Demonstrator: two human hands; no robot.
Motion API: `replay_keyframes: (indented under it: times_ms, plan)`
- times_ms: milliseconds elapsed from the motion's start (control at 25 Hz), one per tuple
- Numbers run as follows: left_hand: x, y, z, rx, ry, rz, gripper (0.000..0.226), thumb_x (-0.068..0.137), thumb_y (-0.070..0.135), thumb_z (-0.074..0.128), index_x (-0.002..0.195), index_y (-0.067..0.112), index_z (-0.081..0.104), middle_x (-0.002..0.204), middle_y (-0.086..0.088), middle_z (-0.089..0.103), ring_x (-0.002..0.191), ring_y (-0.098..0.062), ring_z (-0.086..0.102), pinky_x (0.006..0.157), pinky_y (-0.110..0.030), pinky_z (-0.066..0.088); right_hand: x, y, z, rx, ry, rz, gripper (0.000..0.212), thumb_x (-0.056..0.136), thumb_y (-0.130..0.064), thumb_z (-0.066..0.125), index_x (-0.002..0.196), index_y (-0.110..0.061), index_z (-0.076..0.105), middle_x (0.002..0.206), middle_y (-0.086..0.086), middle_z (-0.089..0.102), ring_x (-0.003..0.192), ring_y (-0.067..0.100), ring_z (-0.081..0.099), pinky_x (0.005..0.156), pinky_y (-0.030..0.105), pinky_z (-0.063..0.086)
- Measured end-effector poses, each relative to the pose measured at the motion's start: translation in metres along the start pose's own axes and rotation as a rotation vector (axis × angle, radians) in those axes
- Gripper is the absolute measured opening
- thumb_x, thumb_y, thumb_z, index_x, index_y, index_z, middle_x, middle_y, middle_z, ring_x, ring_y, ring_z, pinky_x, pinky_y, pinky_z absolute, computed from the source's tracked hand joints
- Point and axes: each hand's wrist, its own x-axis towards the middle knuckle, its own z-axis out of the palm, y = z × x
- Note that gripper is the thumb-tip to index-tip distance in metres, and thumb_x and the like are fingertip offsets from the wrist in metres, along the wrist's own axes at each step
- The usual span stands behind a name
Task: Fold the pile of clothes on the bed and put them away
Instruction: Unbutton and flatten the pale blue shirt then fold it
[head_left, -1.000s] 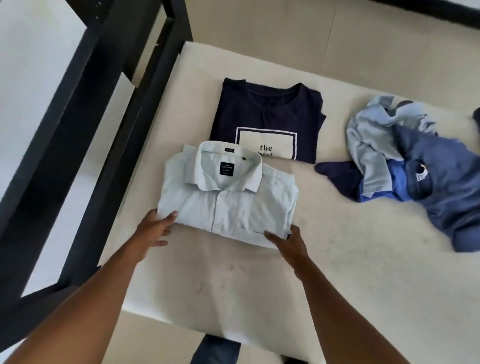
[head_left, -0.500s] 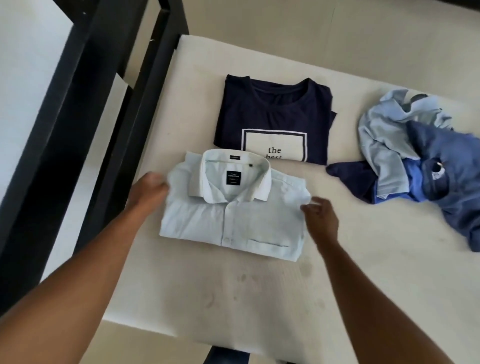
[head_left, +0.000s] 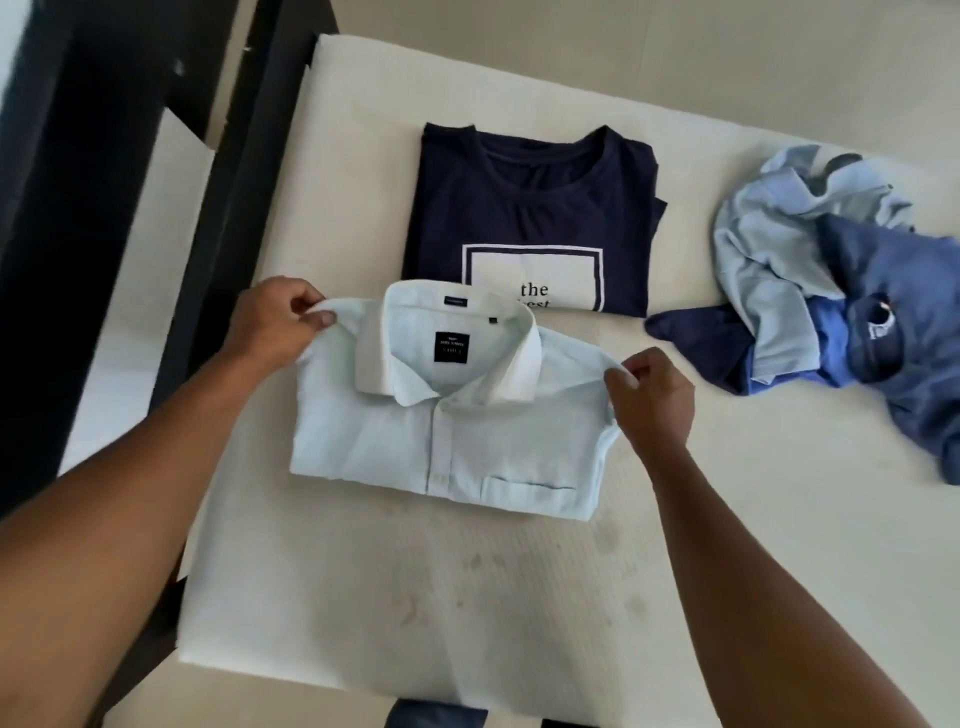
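Observation:
A folded pale blue collared shirt (head_left: 415, 441) lies on the white mattress (head_left: 467, 597), collar away from me. My left hand (head_left: 275, 325) pinches its upper left shoulder corner. My right hand (head_left: 652, 397) pinches the upper right shoulder corner. Both corners are lifted slightly off the mattress. Just beyond the shirt lies a folded navy T-shirt (head_left: 524, 202) with a white printed box; the collar overlaps its lower edge. A heap of unfolded blue clothes (head_left: 841, 296) sits at the right.
A black bed frame (head_left: 223, 208) runs along the mattress's left side, with pale floor beyond it. A beige wall rises behind the mattress. Something dark blue (head_left: 436, 719) shows below the mattress's near edge.
Both hands moved from the shirt's lower edge up along its sides to the shoulder corners and now pinch them. The view has shifted slightly.

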Motion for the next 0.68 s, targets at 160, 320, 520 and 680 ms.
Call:
replay_keyframes:
  times_ms: [160,320,520,680]
  plan:
    - [-0.034,0.006,0.044,-0.026,0.252,-0.026,0.059,0.099,0.047,0.063,0.143,0.011,0.049,0.137,-0.017,0.058,0.124,-0.034,0.056,0.102,-0.046,0.047,-0.026,0.015,0.024,-0.050,0.124,-0.038,0.059,0.102,-0.043,0.056,0.150,-0.012,0.042,0.151,0.015,0.049,0.141,0.035,0.045,0.113,0.047,0.037]
    - [-0.114,0.011,0.093,0.188,0.358,0.086,0.062,0.109,0.042,0.035,0.160,0.006,0.028,0.166,-0.019,0.026,0.155,-0.033,0.024,0.125,-0.049,0.022,-0.082,0.018,0.052,-0.389,-0.037,-0.636,0.076,0.106,-0.049,0.041,0.166,-0.010,0.013,0.174,0.013,0.002,0.161,0.028,-0.001,0.129,0.056,0.002]
    - [-0.089,-0.003,0.112,0.312,-0.008,0.172,0.076,0.106,0.060,0.009,0.165,0.012,0.006,0.173,-0.006,0.001,0.160,-0.021,-0.003,0.125,-0.062,0.009,-0.053,0.045,0.064,-0.582,-0.085,-0.453,0.082,0.107,-0.060,0.029,0.166,-0.013,-0.005,0.174,0.007,-0.012,0.161,0.024,-0.012,0.125,0.065,0.007]
    - [-0.143,0.005,0.108,0.291,0.209,0.183,0.074,0.107,0.049,0.026,0.163,0.002,0.013,0.172,-0.017,0.004,0.160,-0.031,0.001,0.128,-0.055,0.006,-0.123,0.024,0.076,-0.380,-0.062,-0.525,0.089,0.105,-0.056,0.041,0.164,-0.001,0.001,0.173,0.016,-0.005,0.161,0.029,-0.008,0.129,0.057,0.002]
